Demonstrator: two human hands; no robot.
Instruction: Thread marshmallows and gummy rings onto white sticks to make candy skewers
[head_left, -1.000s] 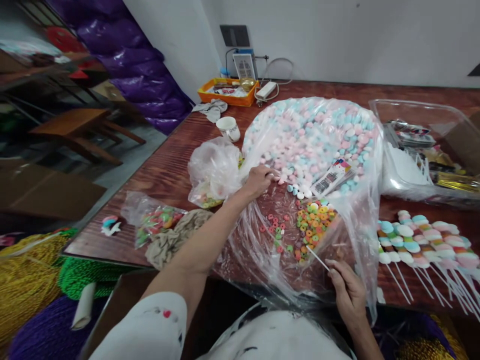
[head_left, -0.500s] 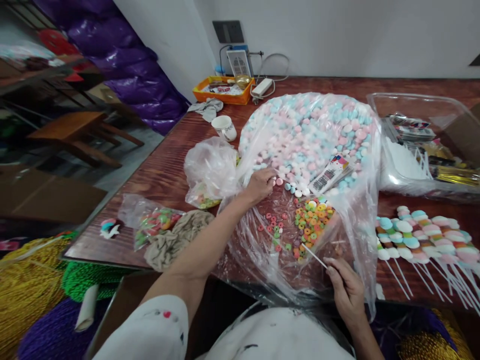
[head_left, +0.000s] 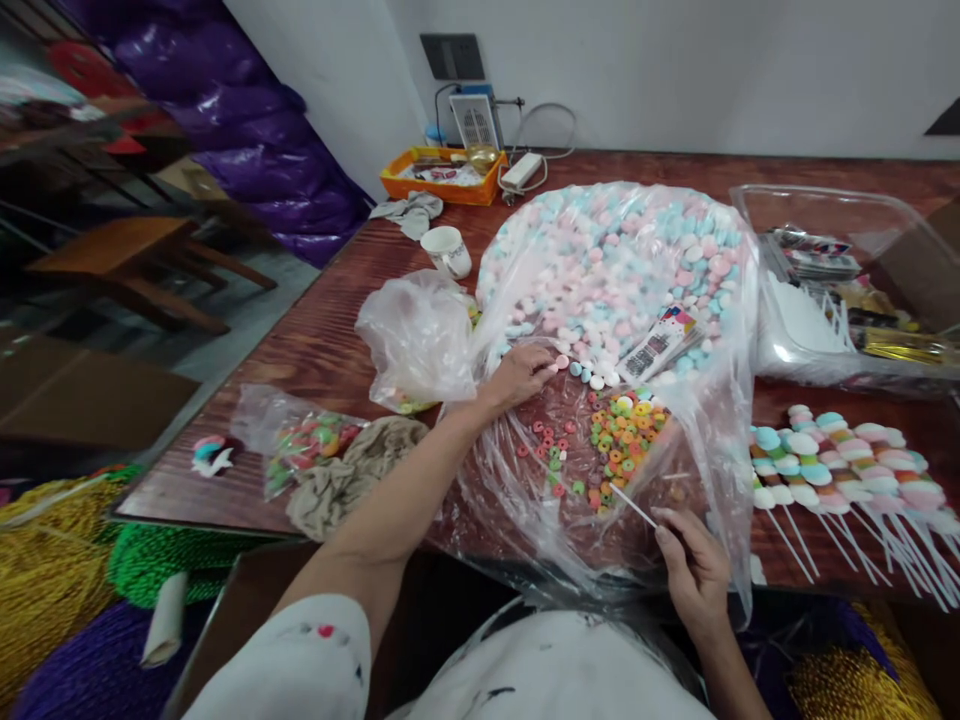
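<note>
My right hand [head_left: 694,570] pinches a thin white stick [head_left: 634,506], whose far end points at a pile of ring-shaped gummy candies [head_left: 626,440]. Nothing is threaded on the part of the stick that shows. At the near edge of a heap of pink, blue and white marshmallows [head_left: 585,270], my left hand [head_left: 521,378] has its fingers curled together beside a pink marshmallow [head_left: 562,362]. Its fingertips are partly hidden, so what they hold cannot be made out. Both candies lie on a clear plastic bag [head_left: 517,520] spread over the table.
Finished marshmallow skewers [head_left: 847,465] lie at the right, below a clear plastic bin [head_left: 795,365]. Printed labels [head_left: 660,345] rest on the marshmallows. To the left are a bag of gummies [head_left: 311,440], a rag [head_left: 356,480], a plastic bag [head_left: 416,335] and a mug [head_left: 446,252].
My left hand has shifted slightly right and down along the marshmallow edge, its fingers now more curled. My right hand keeps the stick in nearly the same place. The view has moved a little.
</note>
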